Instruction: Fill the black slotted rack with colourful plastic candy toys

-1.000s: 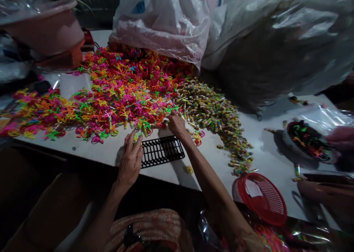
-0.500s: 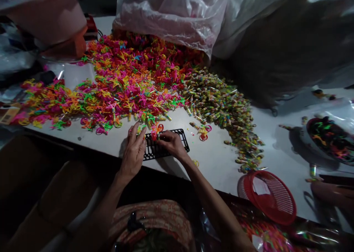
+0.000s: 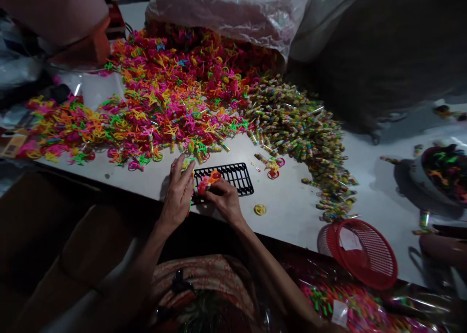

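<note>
A black plastic grid tray (image 3: 241, 178) lies near the table's front edge. My left hand (image 3: 175, 194) rests over its left end, fingers stretched out, with small red and green bits showing beside the palm. Over the tray's left part, my right hand (image 3: 226, 200) is closed in a pinch on a pink and orange plastic toy piece (image 3: 207, 180); its fingertips are partly hidden. Behind the tray spreads a heap of bright plastic toy pieces (image 3: 164, 94). Small wrapped candy tubes (image 3: 292, 123) are piled to the right of that heap.
A yellow ring piece (image 3: 260, 209) lies right of the tray. Farther right stand a red plastic basket (image 3: 365, 255) and a bowl of coloured pieces (image 3: 430, 172). Large plastic bags (image 3: 229, 11) hang over the back. A pink tub (image 3: 54, 11) is at the back left.
My right hand has moved toward the tray's front left with the pink and orange piece, uncovering more of the tray and the yellow ring. The view has shifted slightly.
</note>
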Tool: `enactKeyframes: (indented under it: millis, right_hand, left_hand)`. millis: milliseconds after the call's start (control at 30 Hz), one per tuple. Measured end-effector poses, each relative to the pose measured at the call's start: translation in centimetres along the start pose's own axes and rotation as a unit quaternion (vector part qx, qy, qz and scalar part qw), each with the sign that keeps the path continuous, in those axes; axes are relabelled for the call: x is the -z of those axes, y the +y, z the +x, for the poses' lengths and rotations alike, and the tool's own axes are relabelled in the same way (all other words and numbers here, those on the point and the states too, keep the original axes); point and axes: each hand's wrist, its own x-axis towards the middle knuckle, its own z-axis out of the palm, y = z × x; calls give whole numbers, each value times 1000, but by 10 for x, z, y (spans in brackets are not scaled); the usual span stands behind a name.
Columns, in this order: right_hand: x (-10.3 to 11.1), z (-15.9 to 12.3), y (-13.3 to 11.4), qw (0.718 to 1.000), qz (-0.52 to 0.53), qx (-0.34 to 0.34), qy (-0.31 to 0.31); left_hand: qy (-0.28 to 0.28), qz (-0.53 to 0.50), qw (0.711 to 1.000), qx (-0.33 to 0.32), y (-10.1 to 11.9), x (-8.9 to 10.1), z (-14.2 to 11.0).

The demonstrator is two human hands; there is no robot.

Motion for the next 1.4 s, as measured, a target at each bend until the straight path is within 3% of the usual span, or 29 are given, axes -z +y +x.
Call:
enactKeyframes:
  millis: [167,333,500,700,933,1067,1200,1233,1300,1400]
  right_hand:
    - [2,-5,-2,996,63,-55,44]
    - [-4,-8,-6,996,30,-37,81]
    - [-19,-13,-4,999,-16,-25,-21]
    - [-22,-14,1,994,-75,38,-71]
    - [-11,-9,-8,943,-258,68,-197]
    - [-11,-11,-17,907,-361,39,-213]
    - [9,24,-33,884,-360,17,-299]
    - [15,40,-37,879,-392,9,-272]
    - [22,74,-43,867,-478,1,-141]
    - [20,110,-45,841,-527,20,-119]
  left_hand:
    - [6,-18,1000,6,0,0,0]
    - [4,-8,1000,3,0,0,1]
    - [3,15,1000,8,0,0,1]
    - [0,25,1000,6,1,0,0]
    - [0,58,998,-14,2,0,-1]
    - [13,72,997,-24,1,-1,0]
    - [17,88,996,-23,2,2,-2]
    - [19,98,995,-22,3,3,-3]
    - [25,129,991,-15,6,7,-6]
    - [34,189,981,5,8,13,-7]
